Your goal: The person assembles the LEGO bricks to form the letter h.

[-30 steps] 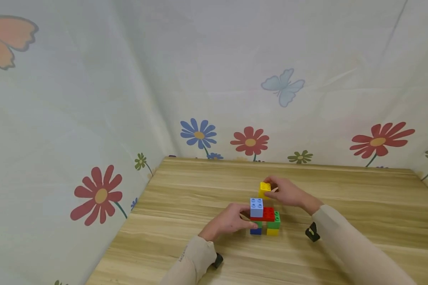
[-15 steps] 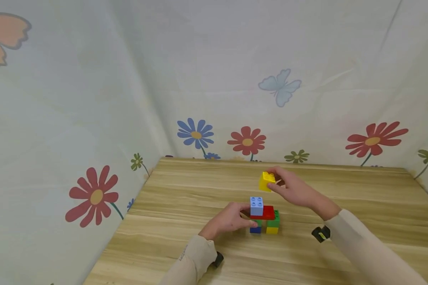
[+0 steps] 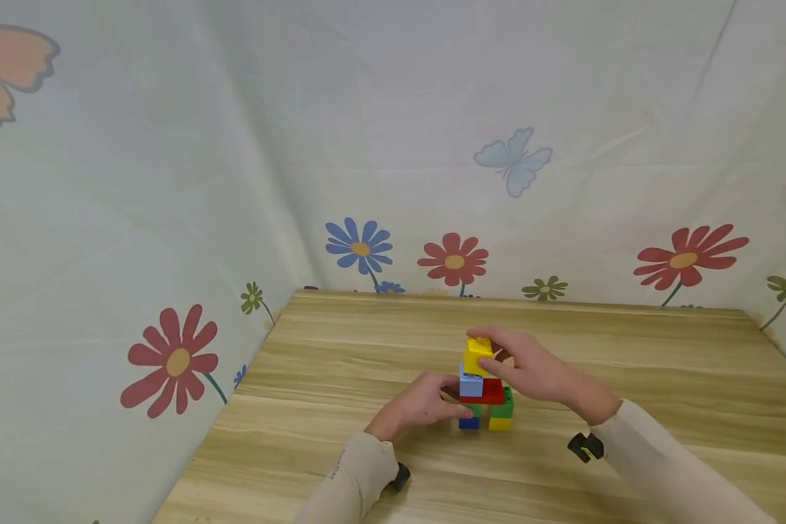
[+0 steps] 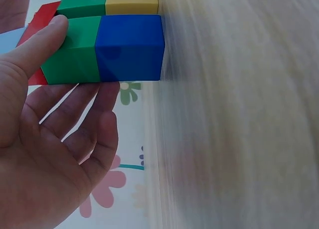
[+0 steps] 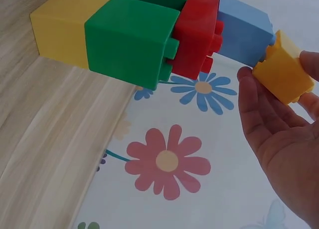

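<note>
A small bridge of toy building blocks stands on the wooden table. Its left leg is a blue block (image 4: 130,48) under a green block (image 4: 75,54); its right leg is a yellow block (image 5: 62,29) under another green block (image 5: 129,39). Across both lies a red block (image 3: 493,391), with a light blue block (image 3: 470,385) on its left end. My left hand (image 3: 422,400) grips the left leg, thumb in front and fingers behind. In my right hand (image 3: 530,364), a second yellow block (image 3: 478,356) is pinched, slightly tilted, right at the light blue block's studs.
The wood-grain table (image 3: 340,335) spreads around the bridge on all sides. Behind it and to the left hangs a pale cloth backdrop (image 3: 393,145) printed with flowers and butterflies. Dark wrist cameras (image 3: 586,447) sit at both cuffs.
My right hand raised the yellow block from behind the bridge, then brought it left and down onto the light blue block's top. My left hand has kept its grip on the left leg.
</note>
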Demonstrator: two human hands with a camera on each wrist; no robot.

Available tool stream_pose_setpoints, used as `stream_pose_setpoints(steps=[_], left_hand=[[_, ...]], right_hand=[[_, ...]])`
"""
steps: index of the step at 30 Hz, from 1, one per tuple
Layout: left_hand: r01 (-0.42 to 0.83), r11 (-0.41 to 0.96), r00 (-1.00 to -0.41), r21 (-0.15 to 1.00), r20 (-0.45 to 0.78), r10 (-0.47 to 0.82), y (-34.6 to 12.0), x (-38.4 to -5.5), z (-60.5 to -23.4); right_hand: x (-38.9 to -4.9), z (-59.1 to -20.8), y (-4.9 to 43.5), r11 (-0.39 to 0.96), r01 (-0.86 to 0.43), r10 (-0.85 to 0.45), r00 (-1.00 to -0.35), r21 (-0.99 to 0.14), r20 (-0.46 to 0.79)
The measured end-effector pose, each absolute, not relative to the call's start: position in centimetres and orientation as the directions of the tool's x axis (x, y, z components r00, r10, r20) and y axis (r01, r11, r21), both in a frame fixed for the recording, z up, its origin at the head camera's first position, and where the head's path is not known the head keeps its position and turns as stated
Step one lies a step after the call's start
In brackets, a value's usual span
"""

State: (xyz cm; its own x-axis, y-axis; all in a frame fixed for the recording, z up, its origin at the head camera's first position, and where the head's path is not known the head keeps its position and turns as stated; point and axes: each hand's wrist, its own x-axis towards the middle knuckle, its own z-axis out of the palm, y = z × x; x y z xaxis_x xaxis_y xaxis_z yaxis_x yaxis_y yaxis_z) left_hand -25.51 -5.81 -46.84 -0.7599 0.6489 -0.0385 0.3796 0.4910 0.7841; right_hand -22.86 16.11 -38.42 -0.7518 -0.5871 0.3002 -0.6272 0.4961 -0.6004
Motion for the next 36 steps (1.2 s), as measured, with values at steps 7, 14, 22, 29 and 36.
stream_pose_setpoints(steps=[7, 14, 22, 29, 36], left_hand=[[0.39, 0.486, -0.757, 0.782, -0.028, 0.653, -5.86, -25.6, -47.23], [0.389, 0.487, -0.758, 0.782, -0.03, 0.652, -5.89, -25.59, -47.23], [0.388, 0.48, -0.757, 0.787, -0.026, 0.653, -5.92, -25.43, -46.94], [0.379, 0.485, -0.759, 0.788, -0.035, 0.65, -5.8, -25.45, -46.88], [0.372, 0.489, -0.763, 0.789, -0.04, 0.645, -5.8, -25.53, -46.9]], right_hand=[[-22.47, -38.64, 15.79, 0.506, -0.636, -0.592, -0.747, -0.583, 0.302], [-22.32, -38.98, 15.57, 0.509, -0.706, -0.618, -0.698, -0.493, 0.362], [-22.16, -38.94, 15.15, 0.524, -0.72, -0.606, -0.691, -0.456, 0.395], [-22.28, -38.84, 15.45, 0.507, -0.725, -0.619, -0.683, -0.466, 0.389], [-22.11, -38.56, 15.2, 0.508, -0.705, -0.607, -0.701, -0.494, 0.376]])
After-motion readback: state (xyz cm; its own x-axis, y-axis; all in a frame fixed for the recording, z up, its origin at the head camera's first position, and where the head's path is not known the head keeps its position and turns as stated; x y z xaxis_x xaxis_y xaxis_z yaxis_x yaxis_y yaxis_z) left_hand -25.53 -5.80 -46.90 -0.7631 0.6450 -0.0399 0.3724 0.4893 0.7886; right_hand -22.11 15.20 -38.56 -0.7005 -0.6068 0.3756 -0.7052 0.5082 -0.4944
